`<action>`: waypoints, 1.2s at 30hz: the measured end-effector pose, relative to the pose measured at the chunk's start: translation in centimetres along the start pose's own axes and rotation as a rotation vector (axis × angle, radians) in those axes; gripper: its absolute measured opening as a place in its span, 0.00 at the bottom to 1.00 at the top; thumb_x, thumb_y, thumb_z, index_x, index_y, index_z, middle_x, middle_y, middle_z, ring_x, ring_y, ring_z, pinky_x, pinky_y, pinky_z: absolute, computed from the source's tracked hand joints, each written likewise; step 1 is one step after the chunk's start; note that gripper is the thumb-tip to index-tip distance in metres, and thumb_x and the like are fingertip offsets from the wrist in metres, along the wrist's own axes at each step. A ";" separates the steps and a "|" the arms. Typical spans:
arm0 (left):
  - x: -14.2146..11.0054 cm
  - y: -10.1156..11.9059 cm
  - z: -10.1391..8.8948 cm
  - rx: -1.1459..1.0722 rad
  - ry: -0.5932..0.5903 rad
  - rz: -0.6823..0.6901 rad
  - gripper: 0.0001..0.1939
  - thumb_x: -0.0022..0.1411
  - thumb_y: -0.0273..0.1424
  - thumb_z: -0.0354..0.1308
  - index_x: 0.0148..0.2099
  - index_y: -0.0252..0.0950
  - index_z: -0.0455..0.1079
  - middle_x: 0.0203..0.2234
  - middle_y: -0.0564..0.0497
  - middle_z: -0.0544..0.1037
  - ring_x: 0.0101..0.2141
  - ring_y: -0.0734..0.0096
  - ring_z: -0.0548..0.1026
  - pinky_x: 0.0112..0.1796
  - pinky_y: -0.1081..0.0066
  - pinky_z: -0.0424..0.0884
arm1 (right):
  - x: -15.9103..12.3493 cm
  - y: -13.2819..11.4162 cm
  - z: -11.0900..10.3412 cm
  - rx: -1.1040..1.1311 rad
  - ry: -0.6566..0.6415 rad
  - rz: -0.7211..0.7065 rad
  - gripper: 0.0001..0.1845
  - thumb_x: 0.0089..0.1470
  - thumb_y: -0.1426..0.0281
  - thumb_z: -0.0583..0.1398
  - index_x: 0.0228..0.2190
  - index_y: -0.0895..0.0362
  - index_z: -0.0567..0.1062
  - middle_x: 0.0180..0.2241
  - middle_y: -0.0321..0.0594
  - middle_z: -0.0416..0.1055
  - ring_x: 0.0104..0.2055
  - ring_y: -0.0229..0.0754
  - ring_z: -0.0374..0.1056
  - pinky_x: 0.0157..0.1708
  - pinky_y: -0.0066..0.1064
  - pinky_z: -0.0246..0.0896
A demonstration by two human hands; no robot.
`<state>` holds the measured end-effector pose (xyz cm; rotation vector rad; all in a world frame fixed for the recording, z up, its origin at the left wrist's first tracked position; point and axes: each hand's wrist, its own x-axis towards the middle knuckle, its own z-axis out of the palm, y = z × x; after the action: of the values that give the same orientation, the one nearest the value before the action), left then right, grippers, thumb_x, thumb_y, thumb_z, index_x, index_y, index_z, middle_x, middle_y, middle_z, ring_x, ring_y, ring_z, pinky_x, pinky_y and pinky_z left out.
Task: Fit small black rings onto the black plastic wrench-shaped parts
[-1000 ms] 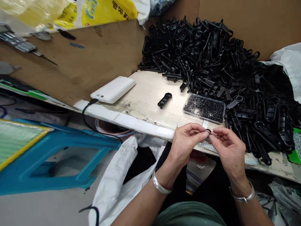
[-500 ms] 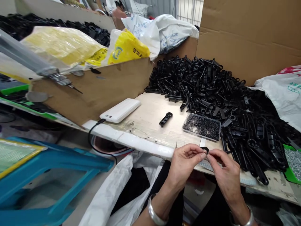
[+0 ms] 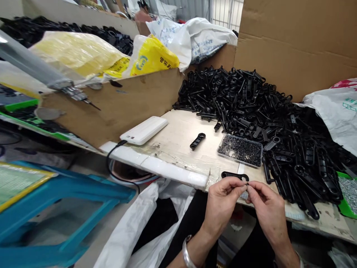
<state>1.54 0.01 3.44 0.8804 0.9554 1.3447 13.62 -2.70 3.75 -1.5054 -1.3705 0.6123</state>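
Observation:
My left hand (image 3: 221,203) and my right hand (image 3: 268,204) meet at the fingertips over the front edge of the bench, both closed in a pinch. Between the tips shows a tiny black piece (image 3: 247,184), too small to make out its kind. Right behind the left fingers is a black plastic handle-like part (image 3: 231,174) with a ring end; whether it lies on the bench or is touched by the fingers I cannot tell. A clear box of small black pieces (image 3: 240,149) stands just beyond the hands. Another black ringed part (image 3: 198,141) lies to its left.
A large heap of black parts (image 3: 234,93) spreads at the back and right. A white power bank (image 3: 144,130) with a cable lies at left by a cardboard wall (image 3: 134,104). An electric screwdriver (image 3: 67,87) hangs at left. A green tray of screws (image 3: 348,191) sits at right.
Both hands have lowered slightly, still pinched together. More of the black handle-like part now shows beyond the left fingers, where only its ring end showed before.

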 end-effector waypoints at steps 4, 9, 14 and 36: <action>-0.1 -0.5 -0.2 0.052 0.005 0.046 0.02 0.49 0.25 0.66 0.29 0.36 0.77 0.27 0.51 0.82 0.30 0.70 0.79 0.34 0.76 0.75 | 0.1 -0.1 0.1 0.062 -0.023 0.021 0.10 0.56 0.64 0.60 0.33 0.56 0.80 0.29 0.40 0.77 0.25 0.40 0.71 0.25 0.29 0.70; -0.4 -1.0 -0.3 0.220 0.012 0.120 0.04 0.53 0.25 0.64 0.32 0.38 0.79 0.31 0.51 0.83 0.33 0.67 0.80 0.36 0.74 0.76 | 0.5 -0.3 0.4 0.038 0.022 0.017 0.09 0.54 0.66 0.60 0.29 0.57 0.78 0.23 0.38 0.75 0.23 0.40 0.71 0.22 0.28 0.68; -0.9 -0.2 -0.8 0.430 -0.069 0.255 0.07 0.59 0.25 0.60 0.37 0.40 0.78 0.34 0.52 0.83 0.35 0.68 0.81 0.39 0.73 0.76 | 0.5 0.1 0.2 -0.016 0.063 -0.020 0.07 0.51 0.67 0.61 0.28 0.57 0.77 0.21 0.37 0.74 0.22 0.39 0.71 0.21 0.27 0.67; 2.0 0.6 -3.6 1.276 -0.430 0.543 0.08 0.63 0.21 0.54 0.41 0.37 0.71 0.33 0.51 0.80 0.35 0.66 0.75 0.39 0.65 0.59 | 2.3 2.0 -2.3 -0.547 -0.165 -0.365 0.09 0.56 0.71 0.56 0.28 0.55 0.76 0.24 0.36 0.74 0.23 0.38 0.68 0.29 0.29 0.64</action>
<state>-1.99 1.91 2.55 2.4155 1.2407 0.7593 17.08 -1.01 3.42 -1.5799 -1.9955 0.1306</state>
